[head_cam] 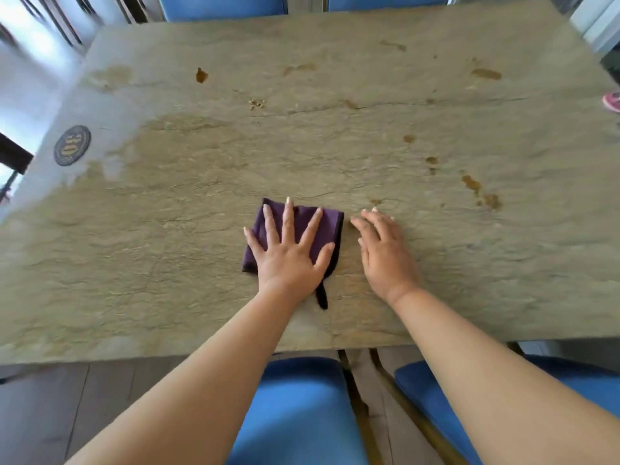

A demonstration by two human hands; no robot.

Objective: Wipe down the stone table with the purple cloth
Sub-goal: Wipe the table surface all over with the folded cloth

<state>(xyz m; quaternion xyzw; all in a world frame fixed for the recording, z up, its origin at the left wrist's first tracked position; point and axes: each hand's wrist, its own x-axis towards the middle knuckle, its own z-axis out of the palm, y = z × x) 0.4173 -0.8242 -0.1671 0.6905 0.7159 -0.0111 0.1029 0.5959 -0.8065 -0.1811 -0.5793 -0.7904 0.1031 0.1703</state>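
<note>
A folded purple cloth point(331, 224) lies on the beige stone table point(161, 263), near the middle of its front edge. My left hand point(290, 260) presses flat on the cloth with fingers spread, and a dark loop of the cloth sticks out under the wrist. Just right of the cloth, my right hand point(385, 250) rests palm-down on the bare stone, fingers apart, holding nothing. Brown stains point(471, 182) dot the right side. A darker blob point(201, 75) and some crumbs point(256, 103) lie farther back.
A round dark disc marked "30" point(72, 146) sits near the table's left edge. Two blue chairs point(302, 414) point(436, 394) stand tucked at the near side, and more blue chairs point(221, 5) at the far side. A pink shoe point(612, 100) shows at the right border.
</note>
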